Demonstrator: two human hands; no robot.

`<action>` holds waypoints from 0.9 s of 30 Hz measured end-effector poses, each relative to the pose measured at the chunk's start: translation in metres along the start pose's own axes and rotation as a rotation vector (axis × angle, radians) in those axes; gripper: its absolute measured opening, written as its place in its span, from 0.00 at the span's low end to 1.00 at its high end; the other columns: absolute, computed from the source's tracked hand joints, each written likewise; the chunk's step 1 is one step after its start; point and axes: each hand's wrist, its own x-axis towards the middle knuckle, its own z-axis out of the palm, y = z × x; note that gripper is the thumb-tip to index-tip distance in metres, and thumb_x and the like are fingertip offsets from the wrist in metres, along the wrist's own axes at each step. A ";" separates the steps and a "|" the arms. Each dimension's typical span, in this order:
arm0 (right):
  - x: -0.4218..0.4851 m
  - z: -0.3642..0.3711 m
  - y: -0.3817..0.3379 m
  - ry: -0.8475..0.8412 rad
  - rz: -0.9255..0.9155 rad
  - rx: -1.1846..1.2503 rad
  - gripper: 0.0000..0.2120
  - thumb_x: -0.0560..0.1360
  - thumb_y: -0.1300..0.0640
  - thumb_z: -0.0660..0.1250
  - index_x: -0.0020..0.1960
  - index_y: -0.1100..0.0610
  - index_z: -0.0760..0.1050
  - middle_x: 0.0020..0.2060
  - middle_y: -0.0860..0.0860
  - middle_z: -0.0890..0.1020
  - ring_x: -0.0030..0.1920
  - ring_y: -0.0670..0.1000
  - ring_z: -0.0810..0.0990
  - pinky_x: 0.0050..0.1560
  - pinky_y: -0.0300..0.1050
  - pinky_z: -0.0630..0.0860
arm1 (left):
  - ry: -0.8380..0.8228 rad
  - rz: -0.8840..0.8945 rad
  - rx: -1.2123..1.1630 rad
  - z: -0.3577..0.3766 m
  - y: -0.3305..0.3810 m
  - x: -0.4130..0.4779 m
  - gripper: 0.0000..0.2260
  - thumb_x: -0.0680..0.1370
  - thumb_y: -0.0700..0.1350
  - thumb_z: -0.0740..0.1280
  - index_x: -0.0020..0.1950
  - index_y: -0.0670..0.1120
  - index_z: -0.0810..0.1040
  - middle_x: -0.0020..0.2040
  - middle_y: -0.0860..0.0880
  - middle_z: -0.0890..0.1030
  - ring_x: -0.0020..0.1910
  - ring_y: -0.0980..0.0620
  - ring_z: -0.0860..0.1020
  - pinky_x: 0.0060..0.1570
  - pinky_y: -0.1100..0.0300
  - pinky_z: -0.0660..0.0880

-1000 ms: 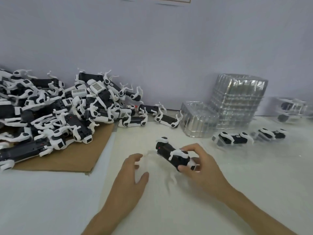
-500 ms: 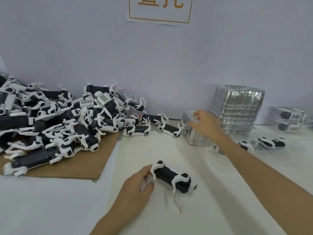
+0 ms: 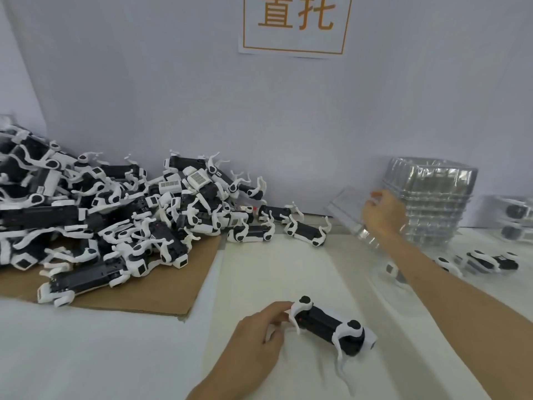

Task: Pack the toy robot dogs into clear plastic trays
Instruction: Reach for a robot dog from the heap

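My left hand (image 3: 259,342): curled at the near end of a toy robot dog (image 3: 328,324), pinching its white leg.
Dog's place: lying on the bench (image 3: 115,356), close to me.
My right hand (image 3: 383,212): gripping a tilted clear tray (image 3: 344,207), just beside the tray stack (image 3: 432,197).
Far left: I see the dog pile (image 3: 115,220) on cardboard (image 3: 178,290).

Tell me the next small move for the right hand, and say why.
Probably carry the clear tray down to the table beside the toy dog. The right hand grips that tray, tilted above the table next to the tray stack, while the left hand holds the dog near the front edge.
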 end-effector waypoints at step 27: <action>-0.219 -0.041 -0.048 -0.686 -0.441 0.644 0.29 0.78 0.65 0.68 0.71 0.41 0.66 0.52 0.38 0.80 0.59 0.45 0.78 0.62 0.31 0.69 | 0.525 0.143 -0.792 -0.043 0.008 0.006 0.14 0.72 0.34 0.73 0.55 0.46 0.83 0.50 0.42 0.86 0.49 0.44 0.86 0.45 0.59 0.81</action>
